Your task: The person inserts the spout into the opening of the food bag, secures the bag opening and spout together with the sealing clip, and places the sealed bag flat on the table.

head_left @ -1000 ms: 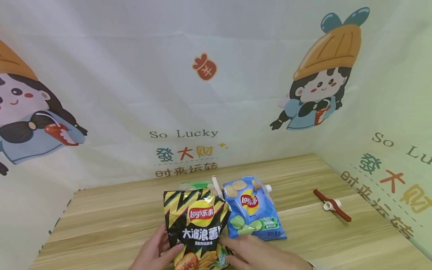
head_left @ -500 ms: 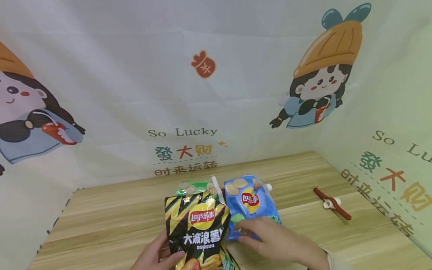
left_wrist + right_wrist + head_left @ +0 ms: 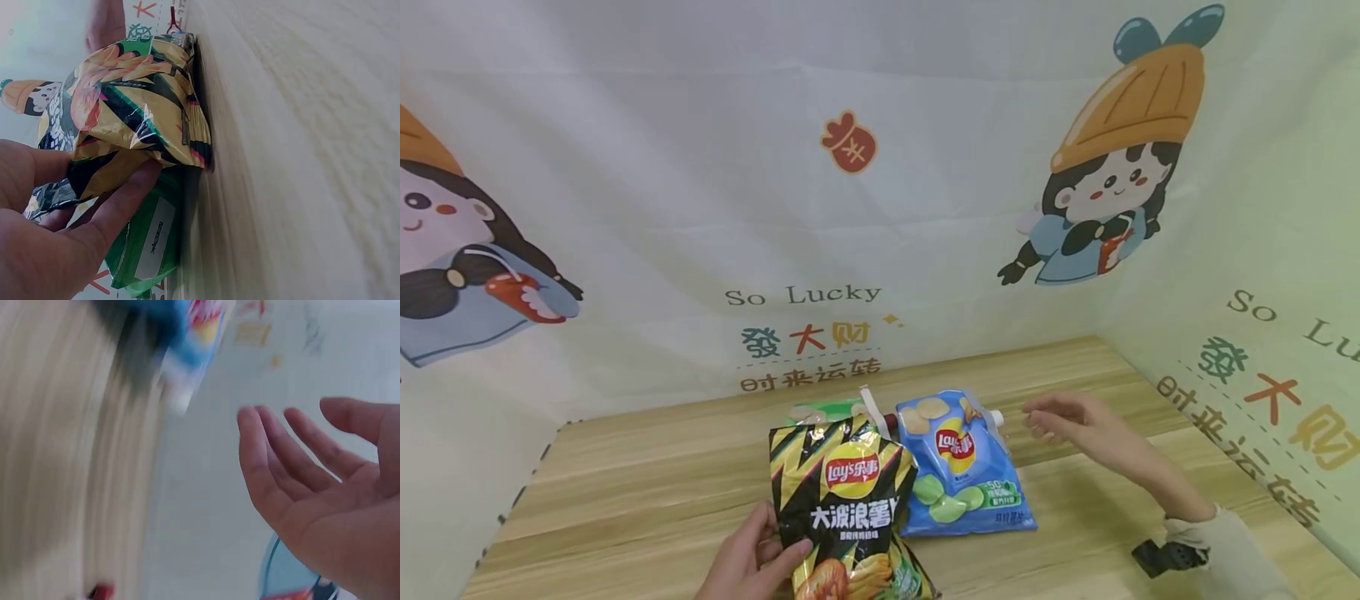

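My left hand grips the left side of a black and gold chip bag, its thumb lying on the front. In the left wrist view the fingers of that hand curl behind the same bag. A blue chip bag leans just to the right. Behind the black bag shows part of a green chip bag, mostly hidden. To the right of the blue bag my right hand is in the air, fingers relaxed and holding nothing. In the right wrist view the palm of this right hand shows bare.
A dark red bar with a white round part lies at the right on the wooden table. Behind the blue bag a white cap pokes out. A printed cloth hangs round the back and sides.
My right hand has left the black bag, passed over the blue bag and moved right into the air. The left hand keeps its hold on the black bag, which has barely shifted.
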### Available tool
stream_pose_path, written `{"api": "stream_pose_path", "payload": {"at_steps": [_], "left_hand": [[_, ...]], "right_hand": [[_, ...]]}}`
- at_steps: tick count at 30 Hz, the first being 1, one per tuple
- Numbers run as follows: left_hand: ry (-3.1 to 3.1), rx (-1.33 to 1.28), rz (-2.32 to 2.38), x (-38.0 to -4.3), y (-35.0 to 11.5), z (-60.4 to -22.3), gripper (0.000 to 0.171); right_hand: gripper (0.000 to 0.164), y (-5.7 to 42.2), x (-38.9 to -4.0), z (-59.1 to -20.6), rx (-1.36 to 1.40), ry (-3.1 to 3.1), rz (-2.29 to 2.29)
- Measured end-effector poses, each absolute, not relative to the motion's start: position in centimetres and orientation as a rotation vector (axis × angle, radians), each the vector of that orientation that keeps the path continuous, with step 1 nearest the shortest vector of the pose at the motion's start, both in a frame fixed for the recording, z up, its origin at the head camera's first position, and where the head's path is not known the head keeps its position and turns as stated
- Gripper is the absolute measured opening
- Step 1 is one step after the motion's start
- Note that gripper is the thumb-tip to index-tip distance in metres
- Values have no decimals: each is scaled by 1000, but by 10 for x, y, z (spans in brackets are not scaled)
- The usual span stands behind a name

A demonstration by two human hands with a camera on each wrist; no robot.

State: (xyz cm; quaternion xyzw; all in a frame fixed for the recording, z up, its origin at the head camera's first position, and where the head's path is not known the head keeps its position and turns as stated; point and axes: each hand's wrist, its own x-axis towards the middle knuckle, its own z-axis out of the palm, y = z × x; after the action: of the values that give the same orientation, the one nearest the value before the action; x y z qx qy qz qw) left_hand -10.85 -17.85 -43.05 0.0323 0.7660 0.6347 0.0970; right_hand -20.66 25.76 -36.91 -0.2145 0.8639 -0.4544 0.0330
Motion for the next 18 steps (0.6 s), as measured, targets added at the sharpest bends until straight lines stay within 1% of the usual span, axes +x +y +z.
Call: {"api": "stream_pose_path", "payload": {"at_steps": [2, 5, 11, 14, 16, 18], "left_hand": [[2291, 91, 1876, -110, -177, -431, 46], [2322, 92, 1866, -111, -176, -431, 46], [2349, 105, 1842, -112, -176, -431, 44], [2393, 124, 1781, -113, -177, -430, 47], [2437, 121, 1726, -113, -177, -429, 52], [2495, 107, 1665, -114, -178, -428, 52]], "right_hand": [[33, 274, -216, -375, -622, 2679, -1468], [32, 296, -224, -383, -554, 2821, -1432], [31, 325, -230, -397, -447, 3110, -1105], [39, 335, -230, -403, -412, 3146, -926], [47, 340, -231, -405, -375, 3134, -805], [56, 344, -231, -408, -333, 3116, -686]]}}
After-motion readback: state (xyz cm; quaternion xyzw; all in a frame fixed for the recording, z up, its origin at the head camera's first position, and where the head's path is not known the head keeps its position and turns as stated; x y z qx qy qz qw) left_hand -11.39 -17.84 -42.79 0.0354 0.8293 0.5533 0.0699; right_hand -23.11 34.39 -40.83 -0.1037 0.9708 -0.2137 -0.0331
